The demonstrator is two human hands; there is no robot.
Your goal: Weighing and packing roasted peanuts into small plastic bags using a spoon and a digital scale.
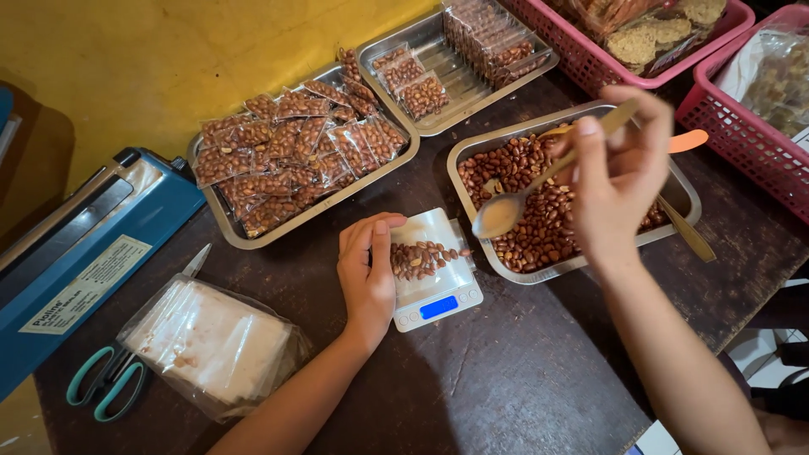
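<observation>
The hands work over a dark wooden bench. The left hand is curled around a small clear plastic packet of peanuts, thumb on top, holding it flat on a small silver digital pocket scale with a blue display; the packet's long axis runs left to right, its open end pointing right toward the nuts. The right hand pinches the handle of a long metal spoon, whose long axis slants from upper right down to lower left, the bowl pointing at the scale and hovering just above the near edge of a rectangular steel tray of loose red-brown peanuts.

At the far left sits a blue heat sealer. Near it lie teal-handled scissors, partly under a stack of empty clear plastic bags. Behind the left hand is a steel tray heaped with filled peanut packets, and beside it another steel tray with a few packets. At the upper right stand pink plastic baskets.
</observation>
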